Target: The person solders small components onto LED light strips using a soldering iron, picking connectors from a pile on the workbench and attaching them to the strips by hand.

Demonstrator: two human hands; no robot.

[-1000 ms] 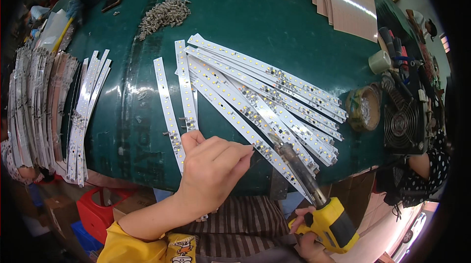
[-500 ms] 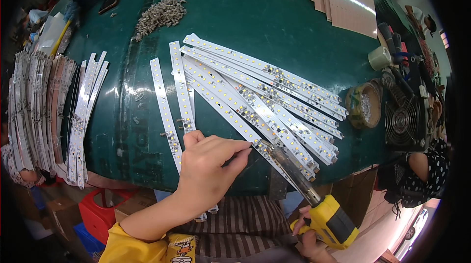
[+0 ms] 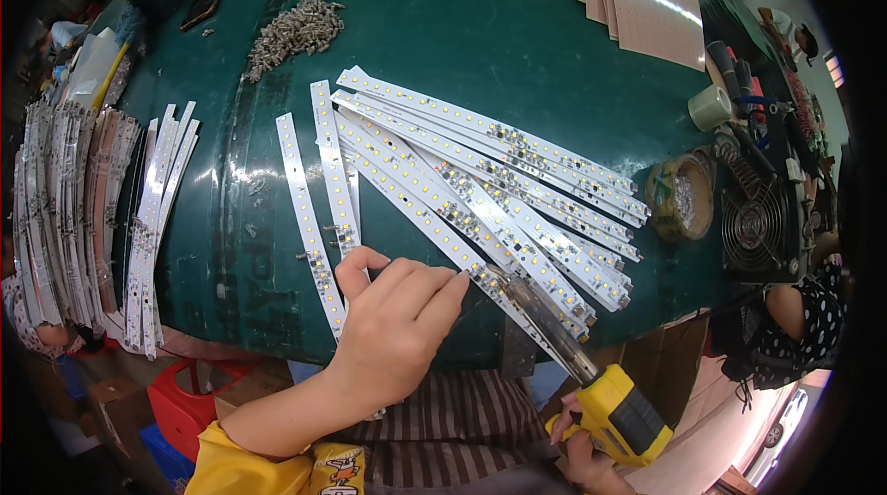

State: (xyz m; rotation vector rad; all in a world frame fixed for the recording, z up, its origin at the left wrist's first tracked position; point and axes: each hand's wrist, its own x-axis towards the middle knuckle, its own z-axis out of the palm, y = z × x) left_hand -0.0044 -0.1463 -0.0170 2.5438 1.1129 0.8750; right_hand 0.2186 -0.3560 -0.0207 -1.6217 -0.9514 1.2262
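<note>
Strips (image 3: 480, 190) of white board with rows of small yellow dots lie fanned across the green desk (image 3: 517, 51), their near ends gathered at the desk's front edge just ahead of us; our left hand (image 3: 397, 329) rests on those near ends, fingers curled and pressed together, fingertips (image 3: 453, 284) touching the end of one strip, with the rest of the fan stretching away up and to the right of the hand; our right hand (image 3: 582, 449) sits low at the picture's edge, below the desk, its grip wrapped tight around the handle of a yellow driver (image 3: 624, 412); the driver's metal shaft (image 3: 540, 324) slants up and left, its tip meeting the same strip end just beside the left fingertips; two single strips (image 3: 305, 218) lie apart on the left of the fan; further left a stack of more strips (image 3: 83, 218) hangs over the desk edge; a heap of screws (image 3: 296, 28) lies at the far side; a tape roll (image 3: 679, 199) and a fan (image 3: 758, 227) stand to the right; another person's arm (image 3: 785, 310) shows at the right rim.
</note>
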